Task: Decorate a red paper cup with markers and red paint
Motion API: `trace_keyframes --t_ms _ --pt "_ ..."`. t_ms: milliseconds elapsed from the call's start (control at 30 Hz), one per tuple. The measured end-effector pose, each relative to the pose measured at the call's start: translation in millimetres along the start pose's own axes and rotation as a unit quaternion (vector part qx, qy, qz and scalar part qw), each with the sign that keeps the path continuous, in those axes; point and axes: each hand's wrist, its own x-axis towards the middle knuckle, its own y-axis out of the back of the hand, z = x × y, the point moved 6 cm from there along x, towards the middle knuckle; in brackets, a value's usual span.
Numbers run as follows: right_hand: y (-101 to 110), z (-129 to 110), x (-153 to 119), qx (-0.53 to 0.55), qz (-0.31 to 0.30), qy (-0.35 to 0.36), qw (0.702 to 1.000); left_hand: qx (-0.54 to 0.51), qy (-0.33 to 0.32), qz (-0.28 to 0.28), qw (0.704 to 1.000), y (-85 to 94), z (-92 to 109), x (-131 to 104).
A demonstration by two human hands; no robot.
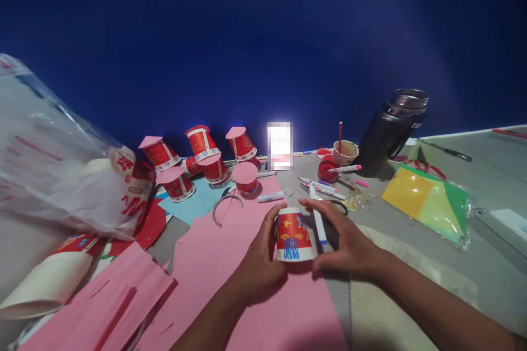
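Head view: left hand (263, 255) and right hand (352, 244) flank one cup (293, 235).

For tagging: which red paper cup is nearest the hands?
The yellow-starred red paper cup, the only one between the left hand and right hand.

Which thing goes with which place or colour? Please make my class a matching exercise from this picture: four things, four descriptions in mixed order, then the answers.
Things
1. Red cup with a gold star
2. Thin stick
3. Bottle
4. Flat packet

Descriptions
A. Yellow and green
B. Black
C. Between the left hand and right hand
D. Upright in a small cup

Pairs: 1-C, 2-D, 3-B, 4-A
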Motion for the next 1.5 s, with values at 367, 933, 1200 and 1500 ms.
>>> trace_keyframes --t_ms 367,933,1200,1500 --pt "0 -3 -4 -0.016 -0.03 0.017 0.999 0.051 0.028 -0.008 0.998 -1.9 2 -5" --pt "-2 -7 3 -0.017 -0.034 0.04 0.998 0.018 0.022 -0.002 1.0 -6.5 14 -3" --pt "17 3 8 0.102 0.039 -0.004 0.994 -0.013 -0.013 -0.034 0.999 -5.1 22 0" --pt "14 9 10 0.105 0.069 -0.033 0.991 0.004 -0.024 0.007 1.0 -1.1 19 0"
